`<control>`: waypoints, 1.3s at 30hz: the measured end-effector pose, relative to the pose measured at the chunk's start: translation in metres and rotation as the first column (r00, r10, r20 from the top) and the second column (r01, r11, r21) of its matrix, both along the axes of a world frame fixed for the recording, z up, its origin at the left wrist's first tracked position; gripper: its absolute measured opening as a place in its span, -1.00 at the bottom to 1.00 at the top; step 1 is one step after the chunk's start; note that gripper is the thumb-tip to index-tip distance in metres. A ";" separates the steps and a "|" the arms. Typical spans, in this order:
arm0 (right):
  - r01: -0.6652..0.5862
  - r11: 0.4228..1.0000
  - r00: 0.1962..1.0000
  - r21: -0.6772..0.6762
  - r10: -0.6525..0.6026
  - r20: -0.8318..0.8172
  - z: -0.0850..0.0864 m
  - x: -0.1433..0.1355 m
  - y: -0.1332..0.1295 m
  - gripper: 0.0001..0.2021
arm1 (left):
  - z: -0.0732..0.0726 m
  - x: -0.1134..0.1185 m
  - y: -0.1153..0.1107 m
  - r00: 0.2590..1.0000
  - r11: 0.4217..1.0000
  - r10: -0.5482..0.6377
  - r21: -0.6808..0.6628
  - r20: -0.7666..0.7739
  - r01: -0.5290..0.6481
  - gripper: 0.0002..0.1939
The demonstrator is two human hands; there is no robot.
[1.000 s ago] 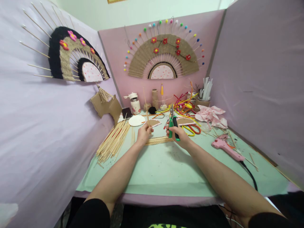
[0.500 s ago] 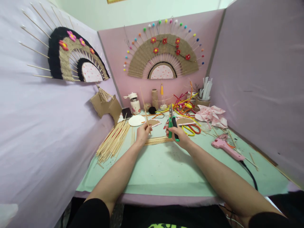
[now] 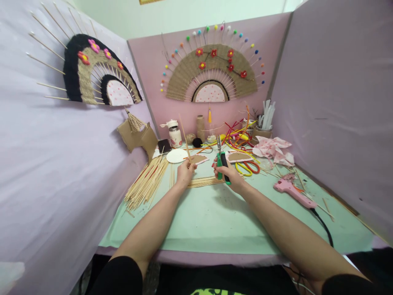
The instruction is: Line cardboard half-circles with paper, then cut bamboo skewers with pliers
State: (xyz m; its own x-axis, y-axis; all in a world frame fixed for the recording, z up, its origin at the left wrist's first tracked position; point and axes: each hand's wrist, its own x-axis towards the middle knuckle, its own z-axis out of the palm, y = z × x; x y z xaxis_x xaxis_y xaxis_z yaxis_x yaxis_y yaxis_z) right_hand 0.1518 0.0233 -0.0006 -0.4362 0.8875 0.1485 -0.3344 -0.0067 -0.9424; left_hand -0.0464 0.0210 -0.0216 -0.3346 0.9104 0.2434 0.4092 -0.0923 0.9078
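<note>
My left hand point(image 3: 186, 172) is closed on a thin bamboo stick point(image 3: 185, 137), which stands up from my fingers and leans slightly left. Wrapped in my right hand point(image 3: 229, 174) is a pair of pruning shears point(image 3: 221, 159) with green and black handles, blades pointing up. The shears and the stick are apart. Below and between my hands, several bamboo sticks point(image 3: 204, 182) lie side by side on the table. Two half-round cardboard pieces with pale patterned edges, one by the left hand point(image 3: 198, 159) and a second cardboard piece point(image 3: 241, 156) by the shears, lie just beyond.
A big pile of bamboo sticks point(image 3: 147, 180) spreads at left. A pink glue gun point(image 3: 293, 192) with its cord lies right. Behind are a white disc point(image 3: 177, 155), a bottle point(image 3: 175, 135), black yarn point(image 3: 197, 142), yellow-and-red-handled scissors point(image 3: 248, 168) and crumpled pink paper point(image 3: 273, 149). Woven fans hang on the walls.
The shears have dropped slightly and tilted a little to the left in my right hand. My left hand keeps its hold on the stick, almost unmoved.
</note>
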 end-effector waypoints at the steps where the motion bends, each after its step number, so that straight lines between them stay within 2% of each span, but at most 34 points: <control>1: 0.014 1.000 1.000 0.015 -0.014 0.018 0.002 0.000 -0.002 -0.63 | -0.001 -0.001 0.001 1.000 1.000 -0.003 0.006 -0.002 0.003 -0.66; 7: 0.007 0.990 0.987 0.141 -0.030 0.157 0.008 0.001 -0.010 -0.62 | -0.005 -0.003 0.004 0.997 0.999 -0.037 0.025 -0.069 0.039 -0.84; 11: -0.017 0.978 0.966 0.209 -0.038 0.257 0.007 0.002 -0.009 -0.60 | -0.005 -0.002 0.004 0.997 1.000 -0.023 0.015 -0.080 0.024 -0.85; 15: -0.034 0.969 0.960 0.245 -0.036 0.276 0.007 0.001 -0.010 -0.62 | -0.004 -0.001 0.003 0.995 1.000 -0.014 0.005 -0.097 0.015 -0.85; 20: -0.049 0.965 0.958 0.257 -0.027 0.286 0.007 0.001 -0.009 -0.64 | -0.003 0.001 0.001 0.986 1.000 -0.012 0.015 -0.169 0.015 -0.84; 23: -0.064 0.954 0.947 0.294 -0.035 0.320 0.005 0.001 -0.008 -0.66 | 0.004 -0.001 -0.002 0.969 0.999 -0.014 0.036 -0.246 0.023 -0.84; 29: -0.058 0.941 0.887 0.335 -0.106 0.449 0.007 0.000 -0.013 -0.58 | 0.023 -0.012 -0.009 0.858 0.994 0.071 0.103 -0.509 -0.021 -0.81; 33: -0.049 0.944 0.855 0.327 -0.129 0.502 0.008 -0.001 -0.014 -0.51 | 0.026 -0.021 -0.008 0.742 0.993 0.116 0.052 -0.661 -0.109 -0.76; 39: -0.058 0.976 0.828 0.212 -0.072 0.555 0.006 -0.003 -0.015 -0.52 | 0.029 -0.022 -0.010 0.611 0.981 0.039 -0.087 -0.791 -0.175 -0.71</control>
State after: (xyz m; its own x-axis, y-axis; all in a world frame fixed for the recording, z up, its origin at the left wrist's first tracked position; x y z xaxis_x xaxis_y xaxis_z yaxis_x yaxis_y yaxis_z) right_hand 0.1488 0.0088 0.0055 -0.4953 0.8663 0.0654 0.2484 0.2134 -0.9449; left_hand -0.0683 0.0111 0.0075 -0.1758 0.9264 0.3331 0.9671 0.0993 0.2342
